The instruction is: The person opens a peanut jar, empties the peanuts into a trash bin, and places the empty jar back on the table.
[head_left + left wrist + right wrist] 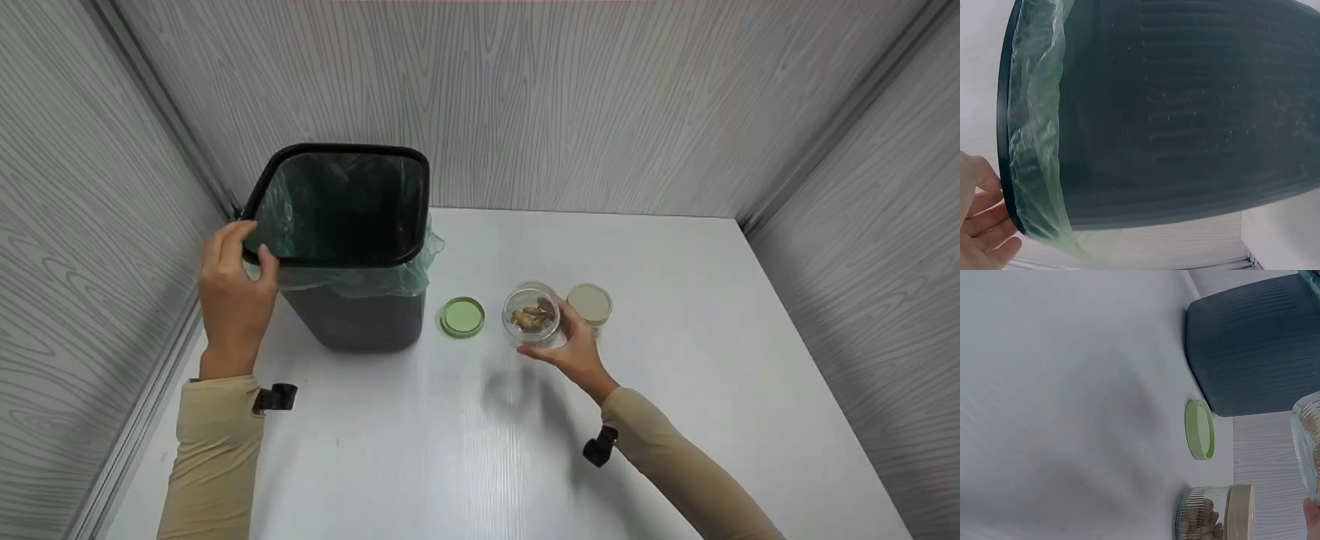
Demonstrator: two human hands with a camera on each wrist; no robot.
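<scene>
2 hands: bin (360,315) rim, lifted open jar (531,316).

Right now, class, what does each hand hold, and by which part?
The left hand grips the bin by its black rim at the near left corner. The right hand holds the open glass jar by its side, lifted off the table.

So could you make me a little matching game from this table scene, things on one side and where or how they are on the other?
Things:
1. Green lid
2. Open glass jar
3. Dark trash bin
4. Beige-lidded jar

States:
A. Rim gripped by the left hand
B. Lying flat on the white table
C. Standing closed behind the right hand
D. Held in the right hand

Pairs: 1-B, 2-D, 3-A, 4-C
</scene>
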